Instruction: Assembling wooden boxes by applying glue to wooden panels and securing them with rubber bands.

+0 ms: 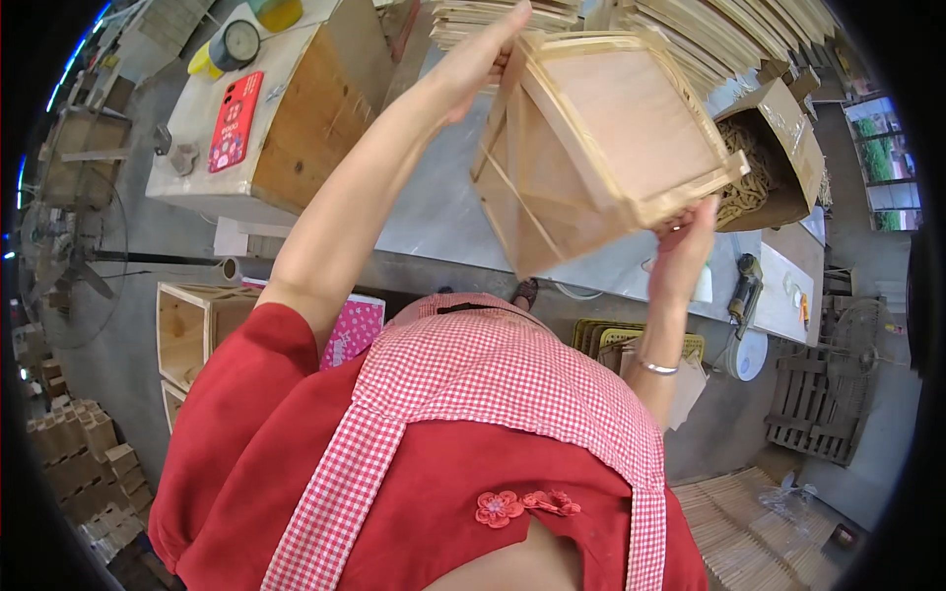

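Both hands hold up a light wooden lantern-like frame (631, 108) with thin, pale translucent panels, tilted above the grey worktable (434, 212). My left hand (478, 64) grips its upper left edge, thumb pointing up. The fingers behind the edge are partly hidden. At the lower right corner, my right hand (685, 246) closes on the frame's rim from below; a silver bracelet sits on that wrist. A thin strip crosses the side panel facing down and left.
An open cardboard box (788, 158) of tan cord-like pieces stands right of the frame. Stacked wooden strips (729, 34) lie behind. A power tool (746, 286) rests at the table's right edge. A red phone (235, 123) lies on the wooden cabinet at left.
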A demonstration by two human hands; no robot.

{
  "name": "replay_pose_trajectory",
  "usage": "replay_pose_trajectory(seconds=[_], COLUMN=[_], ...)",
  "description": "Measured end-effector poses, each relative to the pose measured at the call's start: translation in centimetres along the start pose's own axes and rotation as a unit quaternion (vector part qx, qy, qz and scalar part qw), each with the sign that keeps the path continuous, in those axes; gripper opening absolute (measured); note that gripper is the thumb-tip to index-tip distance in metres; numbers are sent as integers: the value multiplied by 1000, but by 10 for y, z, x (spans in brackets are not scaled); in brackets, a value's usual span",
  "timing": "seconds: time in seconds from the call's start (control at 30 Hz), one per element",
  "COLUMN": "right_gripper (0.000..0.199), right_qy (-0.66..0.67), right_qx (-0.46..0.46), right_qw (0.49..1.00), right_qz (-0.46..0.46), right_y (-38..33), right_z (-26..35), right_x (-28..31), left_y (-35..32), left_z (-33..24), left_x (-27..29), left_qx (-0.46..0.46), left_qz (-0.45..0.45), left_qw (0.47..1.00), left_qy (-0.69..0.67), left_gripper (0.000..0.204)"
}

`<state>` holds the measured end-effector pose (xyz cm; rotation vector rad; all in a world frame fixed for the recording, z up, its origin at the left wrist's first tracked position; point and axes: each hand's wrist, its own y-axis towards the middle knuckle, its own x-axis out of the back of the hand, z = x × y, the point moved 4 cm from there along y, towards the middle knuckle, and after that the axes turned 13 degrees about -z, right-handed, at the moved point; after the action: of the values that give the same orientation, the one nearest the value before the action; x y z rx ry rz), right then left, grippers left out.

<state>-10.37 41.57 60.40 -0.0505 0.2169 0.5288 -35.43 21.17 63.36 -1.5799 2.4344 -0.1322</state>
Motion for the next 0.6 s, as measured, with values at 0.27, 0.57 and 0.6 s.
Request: replay_pose_trajectory(seconds=[0.27, 0.57, 0.6], right_gripper=[48, 48, 48], right_qy=[-154, -70, -66], right_qx=[20, 103, 99], right_qw=[983, 982, 982], right_qz=[98, 144, 147], right_y=[45, 51, 50], right_z=[43, 57, 69], right_x=[7, 4, 1], left_y=[-76, -64, -72], left_z=[3, -8, -21], left_x=[0, -38, -40], left_qx=[13, -119, -124], left_qz=[108, 49, 53], left_qw=[994, 984, 988], left_qy=[32, 124, 79], left_gripper=[74, 53, 53])
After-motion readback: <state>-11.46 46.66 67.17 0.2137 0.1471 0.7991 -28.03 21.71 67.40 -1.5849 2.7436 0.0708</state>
